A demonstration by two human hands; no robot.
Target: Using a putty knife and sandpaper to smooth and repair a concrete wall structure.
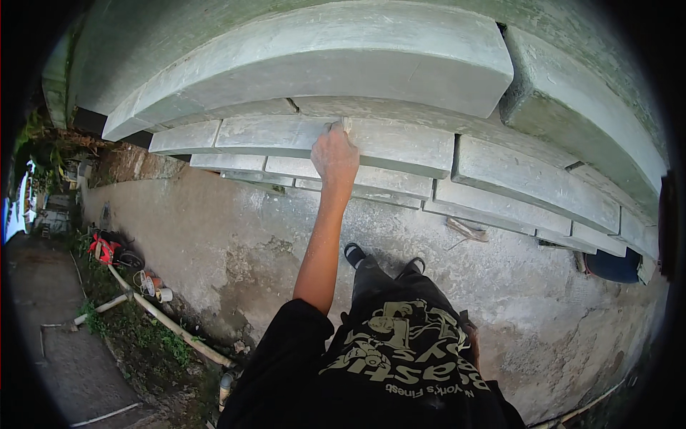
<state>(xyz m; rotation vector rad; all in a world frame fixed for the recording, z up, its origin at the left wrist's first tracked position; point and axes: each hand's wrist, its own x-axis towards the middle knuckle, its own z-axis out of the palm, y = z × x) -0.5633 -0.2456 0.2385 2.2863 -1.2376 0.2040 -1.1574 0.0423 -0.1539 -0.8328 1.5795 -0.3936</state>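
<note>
My left hand [336, 154], dusted with pale powder, is raised against a wall of light grey blocks. Its fingers are closed, with the knuckles by the joint between two blocks; a small pale bit shows beside the fingertips, but what they grip, if anything, is hidden. Just right of the hand runs a long block [400, 146], and on its left lies another block [275, 134]. A bigger-looking block [357, 75] sits nearer the top of the view. Only a sliver of my right arm shows at my side; my right hand is not in view.
Concrete ground [286, 250] spreads below the wall, with my sandalled feet on it. A flat scrap [466, 230] lies at the wall's base. Bamboo poles [171, 322], buckets [164, 294] and a red motorbike [105, 249] are at the left. A dark rounded object [614, 266] sits at the right.
</note>
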